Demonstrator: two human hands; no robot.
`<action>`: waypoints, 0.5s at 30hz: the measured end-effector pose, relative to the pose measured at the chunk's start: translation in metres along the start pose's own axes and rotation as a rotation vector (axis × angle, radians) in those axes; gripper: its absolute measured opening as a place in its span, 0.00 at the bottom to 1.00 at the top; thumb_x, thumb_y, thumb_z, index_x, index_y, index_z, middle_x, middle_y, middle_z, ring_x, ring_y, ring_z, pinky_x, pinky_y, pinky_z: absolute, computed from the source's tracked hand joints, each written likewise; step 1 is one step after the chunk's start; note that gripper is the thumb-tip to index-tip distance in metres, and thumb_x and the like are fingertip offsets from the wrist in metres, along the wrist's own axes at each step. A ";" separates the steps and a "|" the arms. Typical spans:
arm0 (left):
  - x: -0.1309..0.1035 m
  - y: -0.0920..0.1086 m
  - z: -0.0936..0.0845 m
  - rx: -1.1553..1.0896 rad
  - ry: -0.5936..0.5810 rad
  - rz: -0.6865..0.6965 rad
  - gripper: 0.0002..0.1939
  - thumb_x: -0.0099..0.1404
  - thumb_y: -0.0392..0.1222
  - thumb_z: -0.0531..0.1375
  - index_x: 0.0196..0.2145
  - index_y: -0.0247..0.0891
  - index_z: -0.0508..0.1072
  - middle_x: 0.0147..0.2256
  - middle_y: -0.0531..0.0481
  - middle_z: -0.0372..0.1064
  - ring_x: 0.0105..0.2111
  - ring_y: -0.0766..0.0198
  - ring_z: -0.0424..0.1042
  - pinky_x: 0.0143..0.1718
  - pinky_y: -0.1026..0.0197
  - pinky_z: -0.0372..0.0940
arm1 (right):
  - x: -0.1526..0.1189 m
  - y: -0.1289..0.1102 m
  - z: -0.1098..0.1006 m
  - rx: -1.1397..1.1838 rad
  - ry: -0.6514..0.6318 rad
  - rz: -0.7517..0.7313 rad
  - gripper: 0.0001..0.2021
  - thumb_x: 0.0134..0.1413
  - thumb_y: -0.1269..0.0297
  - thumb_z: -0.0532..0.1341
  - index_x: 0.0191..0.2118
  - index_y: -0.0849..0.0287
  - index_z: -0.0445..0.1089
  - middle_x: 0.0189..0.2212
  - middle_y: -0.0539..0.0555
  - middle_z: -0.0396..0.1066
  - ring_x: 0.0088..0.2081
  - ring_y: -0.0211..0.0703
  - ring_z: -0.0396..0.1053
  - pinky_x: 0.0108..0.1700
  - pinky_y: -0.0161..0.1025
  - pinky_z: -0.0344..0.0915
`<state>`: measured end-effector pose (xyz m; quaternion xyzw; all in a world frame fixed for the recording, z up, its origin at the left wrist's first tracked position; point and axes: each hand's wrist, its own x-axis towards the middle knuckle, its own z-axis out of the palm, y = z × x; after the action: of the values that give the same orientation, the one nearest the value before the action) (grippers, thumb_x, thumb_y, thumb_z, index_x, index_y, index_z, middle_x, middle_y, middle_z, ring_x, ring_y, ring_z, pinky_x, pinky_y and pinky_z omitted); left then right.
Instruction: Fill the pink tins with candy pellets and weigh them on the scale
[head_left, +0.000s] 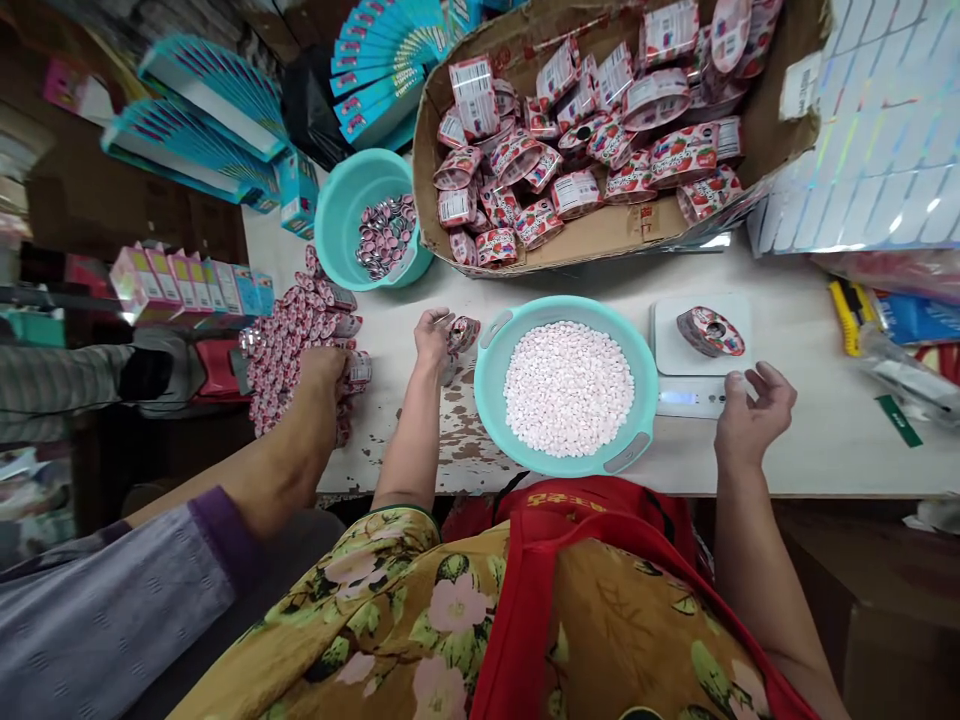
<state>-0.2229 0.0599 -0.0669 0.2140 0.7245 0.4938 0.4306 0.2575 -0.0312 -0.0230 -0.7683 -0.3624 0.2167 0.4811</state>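
My left hand [431,335] is closed at the edge of a small oval plastic tub [463,335] with a strawberry-print wrap and a dark round hole on top. To its right stands a turquoise basin [491,415] with many small pale pink tablets [568,390] in it. My right hand [754,410] is held beside the front edge of a white digital scale [667,350], its fingers loosely bent and apart, with nothing in them. On the scale's plate sits another strawberry-print tub [711,332], tilted in view, not touched by my hand.
Beyond the basin lies a cardboard box [540,262] full of wrapped tubs. A second turquoise basin [330,225] holds small round lids. At left, a co-worker's hand [324,375] reaches to stacked tubs [289,350]. A yellow cutter [847,315] lies right.
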 end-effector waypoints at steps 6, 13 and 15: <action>-0.005 -0.009 0.013 -0.068 0.088 0.121 0.20 0.52 0.27 0.55 0.43 0.37 0.69 0.55 0.41 0.72 0.57 0.61 0.72 0.59 0.60 0.66 | -0.009 0.004 0.003 0.042 -0.040 0.054 0.24 0.47 0.56 0.70 0.50 0.58 0.72 0.56 0.66 0.67 0.51 0.54 0.75 0.51 0.50 0.71; -0.016 -0.006 0.007 -0.031 0.130 0.206 0.18 0.59 0.32 0.55 0.48 0.35 0.69 0.57 0.37 0.70 0.60 0.57 0.70 0.61 0.57 0.64 | -0.009 0.003 0.001 0.015 -0.037 0.028 0.23 0.49 0.54 0.69 0.50 0.58 0.73 0.56 0.64 0.67 0.50 0.52 0.76 0.50 0.50 0.72; -0.023 0.013 0.010 0.057 0.139 0.365 0.15 0.62 0.35 0.56 0.47 0.36 0.70 0.53 0.39 0.72 0.55 0.57 0.73 0.60 0.55 0.65 | -0.009 0.003 -0.002 -0.008 -0.023 0.034 0.25 0.48 0.52 0.68 0.50 0.58 0.73 0.56 0.62 0.67 0.50 0.52 0.76 0.50 0.52 0.73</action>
<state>-0.2039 0.0534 -0.0474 0.3194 0.7153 0.5566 0.2766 0.2540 -0.0404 -0.0246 -0.7737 -0.3559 0.2321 0.4700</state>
